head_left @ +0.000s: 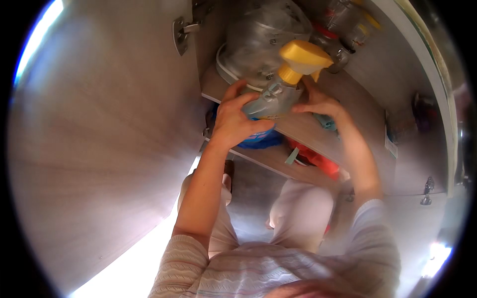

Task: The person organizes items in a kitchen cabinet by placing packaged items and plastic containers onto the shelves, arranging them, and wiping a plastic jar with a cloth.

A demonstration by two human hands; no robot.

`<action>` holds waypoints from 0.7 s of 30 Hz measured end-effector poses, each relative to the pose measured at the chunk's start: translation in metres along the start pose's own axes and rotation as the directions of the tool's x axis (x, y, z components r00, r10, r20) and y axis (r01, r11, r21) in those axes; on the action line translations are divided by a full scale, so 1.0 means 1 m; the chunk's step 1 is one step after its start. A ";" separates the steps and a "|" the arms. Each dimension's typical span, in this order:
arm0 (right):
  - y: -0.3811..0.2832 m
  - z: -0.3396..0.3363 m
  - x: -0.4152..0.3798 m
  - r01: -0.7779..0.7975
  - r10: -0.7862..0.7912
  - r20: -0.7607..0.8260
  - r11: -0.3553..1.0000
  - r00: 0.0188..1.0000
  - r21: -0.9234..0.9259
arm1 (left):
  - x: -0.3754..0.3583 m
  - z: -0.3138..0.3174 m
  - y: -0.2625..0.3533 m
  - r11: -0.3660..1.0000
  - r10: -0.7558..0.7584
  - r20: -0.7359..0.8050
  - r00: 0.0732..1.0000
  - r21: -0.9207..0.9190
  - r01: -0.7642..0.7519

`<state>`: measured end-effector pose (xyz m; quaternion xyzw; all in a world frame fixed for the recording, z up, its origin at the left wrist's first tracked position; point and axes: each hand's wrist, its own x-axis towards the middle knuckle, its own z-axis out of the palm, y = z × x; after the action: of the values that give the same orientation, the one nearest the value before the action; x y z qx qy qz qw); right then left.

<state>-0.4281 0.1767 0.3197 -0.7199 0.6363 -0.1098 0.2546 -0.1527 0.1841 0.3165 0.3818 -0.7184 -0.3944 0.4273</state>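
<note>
A spray bottle (278,102) with a clear body and a yellow trigger head (305,55) is tilted in front of the cabinet shelf. My left hand (237,119) grips its lower body from the left, thumb and fingers curved around it. On the other side, my right hand (320,101) holds the bottle below the trigger head. Some of its fingers are hidden behind the bottle. Beneath my left hand, a blue package (261,140) shows on the lower shelf.
Behind the bottle, a bulky clear plastic bag (261,37) sits on the upper shelf. Glass jars (343,37) stand at the back right. An open cabinet door (99,129) fills the left. Red items (320,161) lie on the lower shelf, under the upper shelf's edge.
</note>
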 end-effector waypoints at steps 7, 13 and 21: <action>-0.075 -0.023 0.010 0.196 -0.081 -0.346 0.929 0.935 0.312 | 0.005 -0.005 -0.011 0.992 -0.082 0.060 0.995 -0.092 0.088; -0.058 0.006 0.051 0.287 -0.108 -0.510 0.914 0.853 0.287 | -0.001 -0.010 -0.007 0.996 -0.044 0.037 0.998 -0.077 0.047; -0.067 -0.012 0.021 0.157 -0.123 -0.499 0.987 0.858 0.026 | -0.005 -0.008 0.000 0.998 -0.056 0.067 0.996 -0.038 0.058</action>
<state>-0.3729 0.1573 0.3600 -0.7031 0.6223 -0.3299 0.0977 -0.1432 0.1866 0.3176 0.3804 -0.7128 -0.4331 0.3995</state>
